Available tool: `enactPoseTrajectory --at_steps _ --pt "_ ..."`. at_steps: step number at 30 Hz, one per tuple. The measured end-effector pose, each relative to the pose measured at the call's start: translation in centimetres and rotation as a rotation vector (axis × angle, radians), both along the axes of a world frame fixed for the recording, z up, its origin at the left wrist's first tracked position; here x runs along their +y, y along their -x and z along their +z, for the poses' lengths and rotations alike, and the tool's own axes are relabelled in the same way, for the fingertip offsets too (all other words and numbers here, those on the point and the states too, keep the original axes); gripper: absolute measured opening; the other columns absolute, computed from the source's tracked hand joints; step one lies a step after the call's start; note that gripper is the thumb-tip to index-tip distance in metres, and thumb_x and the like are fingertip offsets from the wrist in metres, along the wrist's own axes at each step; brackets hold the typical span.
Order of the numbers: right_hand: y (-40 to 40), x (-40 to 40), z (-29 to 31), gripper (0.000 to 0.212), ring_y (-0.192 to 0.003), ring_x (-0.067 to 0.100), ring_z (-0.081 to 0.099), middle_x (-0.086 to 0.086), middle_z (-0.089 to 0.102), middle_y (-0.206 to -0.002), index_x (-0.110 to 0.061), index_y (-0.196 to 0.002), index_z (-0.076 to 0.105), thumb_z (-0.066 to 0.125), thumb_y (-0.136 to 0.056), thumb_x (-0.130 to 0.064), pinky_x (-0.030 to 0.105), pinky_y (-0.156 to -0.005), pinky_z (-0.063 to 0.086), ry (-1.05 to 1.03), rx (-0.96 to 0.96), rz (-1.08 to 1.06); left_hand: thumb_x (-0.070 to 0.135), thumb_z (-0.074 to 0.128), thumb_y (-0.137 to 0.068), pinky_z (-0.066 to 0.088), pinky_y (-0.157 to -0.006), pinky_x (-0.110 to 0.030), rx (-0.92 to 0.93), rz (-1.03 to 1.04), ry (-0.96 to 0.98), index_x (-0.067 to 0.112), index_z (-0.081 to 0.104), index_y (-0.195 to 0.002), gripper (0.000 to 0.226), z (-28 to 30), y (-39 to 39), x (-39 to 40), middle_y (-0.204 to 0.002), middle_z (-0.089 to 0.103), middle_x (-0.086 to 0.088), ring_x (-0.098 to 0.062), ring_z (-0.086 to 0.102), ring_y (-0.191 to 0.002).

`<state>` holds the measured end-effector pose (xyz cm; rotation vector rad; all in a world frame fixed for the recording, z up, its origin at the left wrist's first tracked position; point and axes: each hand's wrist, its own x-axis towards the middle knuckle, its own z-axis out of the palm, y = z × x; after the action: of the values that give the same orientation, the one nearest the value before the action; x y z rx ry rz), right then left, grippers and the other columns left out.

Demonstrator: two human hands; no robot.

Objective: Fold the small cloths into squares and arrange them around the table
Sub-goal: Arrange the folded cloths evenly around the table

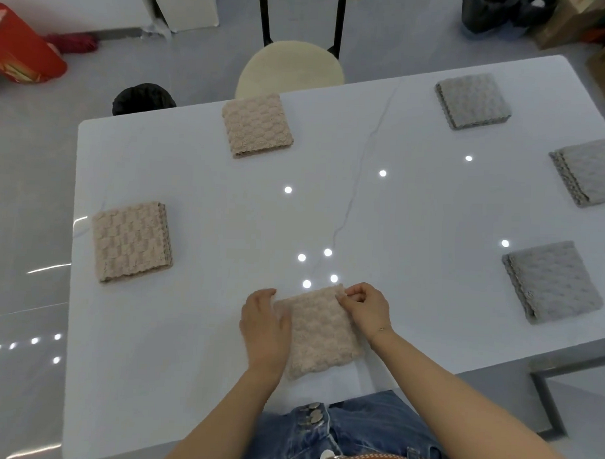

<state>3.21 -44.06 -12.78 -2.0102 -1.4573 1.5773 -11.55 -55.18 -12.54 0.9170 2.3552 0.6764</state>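
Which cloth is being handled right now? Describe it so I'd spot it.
On the white table, go to the near edge in front of the person. The beige cloth there lies under both hands; the other beige and grey cloths lie untouched.

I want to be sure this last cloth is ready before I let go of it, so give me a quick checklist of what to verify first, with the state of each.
1. Beige cloth under the hands folded to a square: not ok; it looks longer than wide and its near edge is uneven.
2. Left hand pressing flat on the cloth's left side: ok.
3. Right hand pinching the far right corner: ok.
4. Layers lined up underneath: cannot tell; the hands cover both sides.
5. Other cloths placed: ok; two beige squares and three grey squares lie spaced around the table.
6. Cloth sits at the near edge, apart from the others: ok.
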Motion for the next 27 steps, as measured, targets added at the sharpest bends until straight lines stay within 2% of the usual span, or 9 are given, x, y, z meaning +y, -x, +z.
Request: enactPoseTrajectory --at_steps 1,3,5,7,11,16,19,22,27 --pt "0.0 -0.1 0.1 0.014 -0.071 0.01 0.056 -0.003 0.06 -0.075 -0.012 -0.089 0.062 0.07 -0.082 -0.02 0.021 -0.07 0.047 -0.003 0.006 -0.002 0.022 0.057 -0.091 0.033 -0.102 -0.035 0.16 -0.143 -0.015 0.017 0.048 -0.128 0.039 -0.2 -0.6 -0.2 -0.133 0.045 -0.004 -0.021 0.042 -0.122" --pt "-0.2 -0.3 0.2 0.015 -0.075 0.012 0.058 0.0 0.061 -0.078 -0.014 -0.093 0.062 0.07 -0.082 -0.022 0.024 -0.074 0.05 0.012 0.048 -0.02 0.032 0.046 -0.092 0.024 -0.109 -0.043 0.293 -0.474 -0.055 0.019 0.042 -0.135 0.045 -0.6 -2.1 -0.4 -0.147 0.037 -0.004 -0.021 0.032 -0.134" --pt "-0.8 -0.7 0.5 0.018 -0.082 0.016 0.061 0.003 0.063 -0.086 -0.015 -0.098 0.062 0.068 -0.084 -0.025 0.03 -0.083 0.053 0.061 0.131 -0.066 0.04 0.035 -0.095 0.017 -0.111 -0.048 0.31 -0.742 -0.045 0.02 0.034 -0.144 0.053 -1.5 -3.2 -0.5 -0.154 0.027 -0.006 -0.022 0.022 -0.142" --pt "-1.8 -1.5 0.9 0.019 -0.092 0.02 0.062 0.006 0.065 -0.098 -0.014 -0.105 0.062 0.064 -0.088 -0.021 0.034 -0.09 0.052 0.115 0.208 -0.133 0.047 0.024 -0.099 0.012 -0.112 -0.05 0.311 -0.847 0.019 0.02 0.022 -0.15 0.057 -2.9 -3.6 -0.5 -0.158 0.016 -0.005 -0.021 0.013 -0.145" --pt "-4.8 -4.7 1.3 0.012 -0.094 0.017 0.062 0.005 0.068 -0.099 -0.013 -0.099 0.066 0.064 -0.088 -0.017 0.025 -0.084 0.051 0.125 0.152 -0.155 0.051 0.012 -0.1 0.008 -0.115 -0.05 0.331 -0.869 0.1 0.02 0.019 -0.151 0.061 -4.4 -3.3 -0.5 -0.159 0.012 -0.005 -0.022 0.009 -0.146" --pt "-6.3 -7.3 0.6 0.006 -0.075 0.009 0.055 0.003 0.065 -0.09 -0.019 -0.085 0.066 0.071 -0.083 -0.015 0.008 -0.068 0.044 0.049 0.064 -0.015 0.048 0.025 -0.097 0.005 -0.117 -0.048 0.343 -0.836 0.077 0.021 0.013 -0.152 0.062 -4.7 -3.7 -0.6 -0.159 0.013 -0.003 -0.022 0.01 -0.146" --pt "-6.1 -7.4 0.6 0.01 -0.071 0.009 0.051 0.003 0.062 -0.087 -0.019 -0.082 0.065 0.074 -0.08 -0.016 0.008 -0.065 0.042 0.002 0.054 0.015 0.049 0.026 -0.096 0.002 -0.117 -0.047 0.359 -0.838 0.082 0.022 0.007 -0.152 0.064 -4.5 -3.6 -0.5 -0.16 0.011 -0.004 -0.022 0.009 -0.146" --pt "-6.4 -7.5 0.9 0.012 -0.07 0.008 0.049 0.008 0.062 -0.088 -0.019 -0.081 0.066 0.077 -0.077 -0.019 0.01 -0.064 0.041 0.005 0.091 0.057 0.052 0.015 -0.098 0.001 -0.117 -0.046 0.379 -0.856 0.104 0.022 0.003 -0.152 0.063 -4.3 -3.2 -0.6 -0.16 0.004 -0.003 -0.021 0.006 -0.146" --pt "-6.9 -7.2 1.3 0.017 -0.065 0.005 0.045 -0.006 0.051 -0.071 -0.029 -0.071 0.059 0.072 -0.082 -0.027 0.011 -0.06 0.038 -0.012 -0.034 0.302 0.055 0.008 -0.098 -0.003 -0.116 -0.044 0.391 -0.866 0.141 0.023 -0.001 -0.152 0.063 -4.1 -3.2 -0.5 -0.159 -0.004 -0.001 -0.021 0.004 -0.146"
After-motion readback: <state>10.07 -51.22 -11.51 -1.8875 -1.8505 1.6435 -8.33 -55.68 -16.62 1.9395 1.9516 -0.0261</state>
